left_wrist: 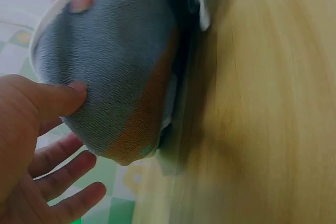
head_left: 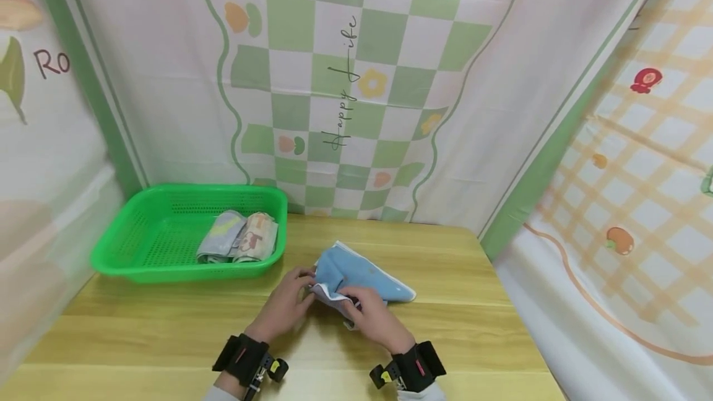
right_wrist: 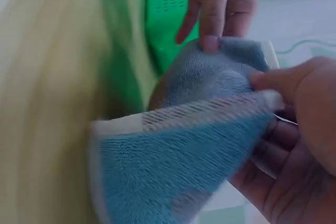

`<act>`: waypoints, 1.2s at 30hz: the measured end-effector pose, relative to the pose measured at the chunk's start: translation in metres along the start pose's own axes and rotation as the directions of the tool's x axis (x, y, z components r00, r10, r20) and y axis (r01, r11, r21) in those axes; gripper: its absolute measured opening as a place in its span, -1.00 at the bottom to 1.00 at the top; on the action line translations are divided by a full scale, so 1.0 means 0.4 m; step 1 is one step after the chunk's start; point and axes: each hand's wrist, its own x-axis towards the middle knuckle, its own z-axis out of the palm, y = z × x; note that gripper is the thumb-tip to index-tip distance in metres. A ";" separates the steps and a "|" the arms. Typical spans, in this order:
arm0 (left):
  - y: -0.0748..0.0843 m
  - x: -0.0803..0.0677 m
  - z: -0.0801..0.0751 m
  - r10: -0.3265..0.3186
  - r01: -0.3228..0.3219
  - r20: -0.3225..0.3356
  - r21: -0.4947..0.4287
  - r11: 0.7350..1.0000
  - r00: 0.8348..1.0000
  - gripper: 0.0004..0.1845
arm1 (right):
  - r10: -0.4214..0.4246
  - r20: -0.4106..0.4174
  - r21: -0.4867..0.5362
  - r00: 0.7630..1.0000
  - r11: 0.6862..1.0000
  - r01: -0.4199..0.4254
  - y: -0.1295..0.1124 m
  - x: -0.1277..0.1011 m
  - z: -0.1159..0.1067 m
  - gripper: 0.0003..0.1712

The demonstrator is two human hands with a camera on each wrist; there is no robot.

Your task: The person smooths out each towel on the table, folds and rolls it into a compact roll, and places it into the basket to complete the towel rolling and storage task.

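Note:
A blue towel [head_left: 362, 274] with a white hem lies partly lifted and folded over itself on the wooden table. My left hand [head_left: 286, 302] pinches its near-left edge between thumb and forefinger; in the left wrist view the other fingers are spread apart from the grey-blue cloth [left_wrist: 115, 61], which has a brown patch. My right hand [head_left: 373, 314] pinches the raised near edge a little to the right. The right wrist view shows its thumb on the cloth [right_wrist: 173, 161], with a blue flap hanging down and a grey side above.
A green plastic basket [head_left: 189, 274] stands at the left rear of the table [head_left: 445, 333]. Inside it, two rolled or folded cloths, one grey [head_left: 223, 237] and one beige [head_left: 257, 237], lie at the right end. Printed curtains [head_left: 356, 79] hang behind and on both sides.

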 end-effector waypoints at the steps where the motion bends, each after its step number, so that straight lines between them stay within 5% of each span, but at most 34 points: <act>1: 0.004 0.000 -0.002 0.003 -0.003 -0.002 -0.018 1.000 1.000 -0.85 | -0.008 -0.012 -0.018 1.000 1.000 0.008 -0.008 0.000 -0.005 -0.79; 7: 0.036 0.000 -0.009 0.100 -0.093 0.038 -0.154 0.984 0.994 -0.63 | -0.059 -0.030 -0.086 0.998 0.995 0.057 -0.042 0.007 -0.028 -0.72; 12: 0.054 0.005 -0.018 0.238 -0.220 0.033 -0.283 0.934 0.971 -0.63 | -0.098 -0.043 -0.069 0.994 0.993 0.095 -0.050 0.006 -0.034 -0.78; 19: 0.055 0.005 -0.028 0.208 -0.185 0.022 -0.372 0.909 0.978 -0.82 | -0.075 -0.141 -0.073 0.987 0.995 0.065 -0.059 -0.014 -0.065 -0.78; 27: 0.086 0.024 -0.061 0.269 -0.237 0.014 -0.428 0.872 0.963 -0.88 | -0.160 -0.210 -0.146 0.965 0.981 0.131 -0.087 -0.015 -0.146 -0.80; 31: 0.084 0.034 -0.093 0.262 -0.223 0.038 -0.415 0.882 0.964 -0.93 | -0.201 -0.278 -0.194 0.939 0.969 0.150 -0.086 -0.023 -0.199 -0.82; 36: 0.063 0.039 -0.131 0.246 -0.252 -0.054 -0.253 0.934 0.968 -0.73 | -0.293 -0.313 -0.281 0.903 0.937 0.207 -0.054 -0.038 -0.234 -0.73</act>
